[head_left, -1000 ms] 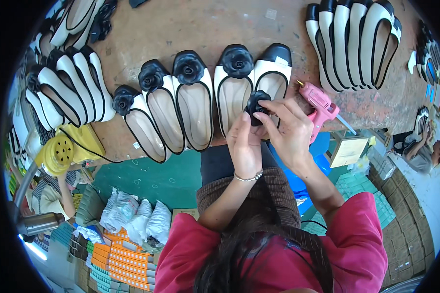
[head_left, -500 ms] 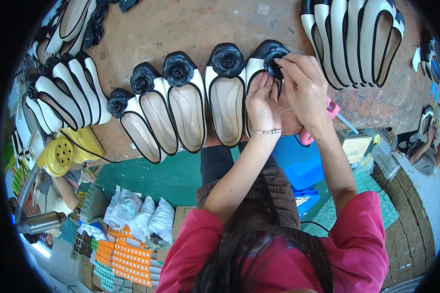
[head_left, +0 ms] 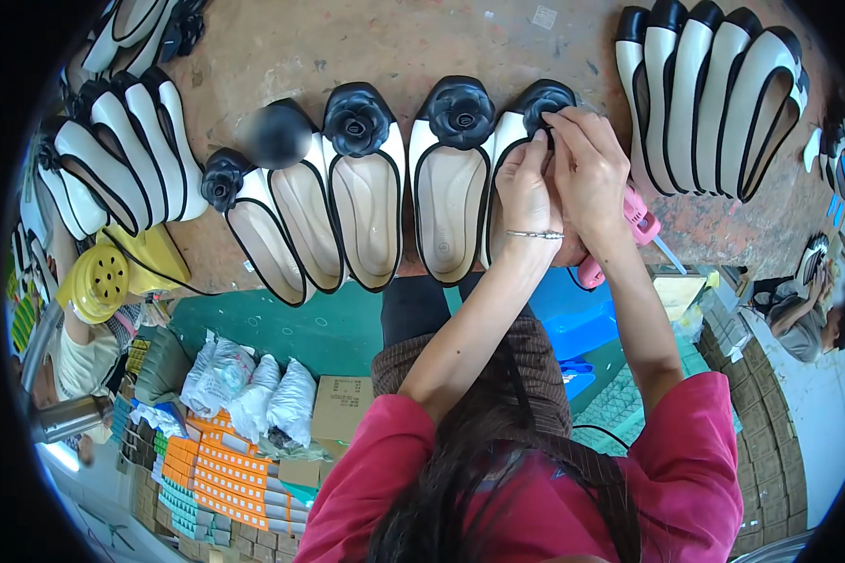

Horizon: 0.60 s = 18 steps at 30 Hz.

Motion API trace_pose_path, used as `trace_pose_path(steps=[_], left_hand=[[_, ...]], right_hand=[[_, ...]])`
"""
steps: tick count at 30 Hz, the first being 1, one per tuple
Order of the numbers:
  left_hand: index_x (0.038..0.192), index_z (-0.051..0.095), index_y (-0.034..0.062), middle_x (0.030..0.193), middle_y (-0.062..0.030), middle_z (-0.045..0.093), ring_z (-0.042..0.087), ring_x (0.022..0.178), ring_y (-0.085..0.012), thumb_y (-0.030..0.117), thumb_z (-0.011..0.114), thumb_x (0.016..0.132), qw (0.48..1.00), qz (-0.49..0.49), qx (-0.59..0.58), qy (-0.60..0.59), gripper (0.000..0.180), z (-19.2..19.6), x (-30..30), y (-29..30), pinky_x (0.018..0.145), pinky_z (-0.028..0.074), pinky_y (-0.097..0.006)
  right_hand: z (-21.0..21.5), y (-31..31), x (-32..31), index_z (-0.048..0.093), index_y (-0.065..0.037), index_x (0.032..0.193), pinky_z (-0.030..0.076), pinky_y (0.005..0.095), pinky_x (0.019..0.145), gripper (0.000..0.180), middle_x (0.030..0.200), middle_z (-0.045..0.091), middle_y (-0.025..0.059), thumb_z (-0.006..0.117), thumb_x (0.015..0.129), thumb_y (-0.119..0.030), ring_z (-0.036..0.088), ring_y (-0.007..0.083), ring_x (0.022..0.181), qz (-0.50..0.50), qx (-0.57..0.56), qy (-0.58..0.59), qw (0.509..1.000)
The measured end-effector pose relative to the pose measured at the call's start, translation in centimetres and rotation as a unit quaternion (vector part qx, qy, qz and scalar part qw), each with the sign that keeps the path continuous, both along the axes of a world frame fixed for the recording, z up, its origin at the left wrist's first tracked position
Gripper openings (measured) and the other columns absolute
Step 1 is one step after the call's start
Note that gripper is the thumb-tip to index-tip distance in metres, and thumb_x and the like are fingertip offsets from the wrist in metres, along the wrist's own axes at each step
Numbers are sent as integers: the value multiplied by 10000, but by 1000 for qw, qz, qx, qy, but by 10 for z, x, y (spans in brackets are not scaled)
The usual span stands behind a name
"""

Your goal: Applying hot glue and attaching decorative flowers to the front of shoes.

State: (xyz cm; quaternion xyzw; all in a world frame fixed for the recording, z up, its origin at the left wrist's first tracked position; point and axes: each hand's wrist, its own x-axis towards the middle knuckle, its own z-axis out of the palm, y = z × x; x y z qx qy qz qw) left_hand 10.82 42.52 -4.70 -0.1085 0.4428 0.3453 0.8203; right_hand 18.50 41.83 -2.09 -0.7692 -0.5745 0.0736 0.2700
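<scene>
A white flat shoe [head_left: 506,131] with a black toe lies in front of me, at the right end of a row of similar shoes. On its toe sits a black flower [head_left: 545,101], which the fingertips of my right hand [head_left: 591,174] pinch at the near right edge. My left hand [head_left: 526,195] is closed over the shoe's opening, thumb and fingertips together just below the flower; what they grip is hidden. To the left are more flats with black flowers, the nearest being a flat shoe [head_left: 453,188] with its flower [head_left: 460,114] on the toe.
A pink glue gun [head_left: 638,218] lies right of my right hand, near the edge of the worktable [head_left: 272,56]. White-and-black shoes [head_left: 709,103] stand sideways at right, others [head_left: 127,155] at left. A yellow device [head_left: 99,281] stands left. A person [head_left: 803,319] sits far right.
My left hand has drawn its fingers back from inside the shoe and curled them, with thumb and fingertips meeting below the flower. My right hand stays on the flower. The view has shifted slightly.
</scene>
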Motion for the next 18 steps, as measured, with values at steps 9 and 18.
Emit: trace_pose_path(steps=[9, 18], left_hand=[[873, 598, 12, 762, -29, 599, 566, 647, -85, 115, 516, 955, 999, 1, -19, 41, 155, 11, 6, 5, 572, 470, -208], [1272, 495, -34, 1283, -117, 547, 515, 1184, -159, 27, 602, 866, 847, -235, 337, 338, 424, 89, -138, 23, 964, 415, -278]], right_hand=[[5, 4, -2, 679, -5, 924, 506, 364, 733, 263, 919, 627, 98, 606, 676, 43, 598, 275, 826, -6, -21, -30, 999], [38, -68, -83, 621, -5, 1090, 485, 303, 700, 249, 996, 613, 160, 625, 850, -67, 598, 207, 846, -255, -161, 166, 939]])
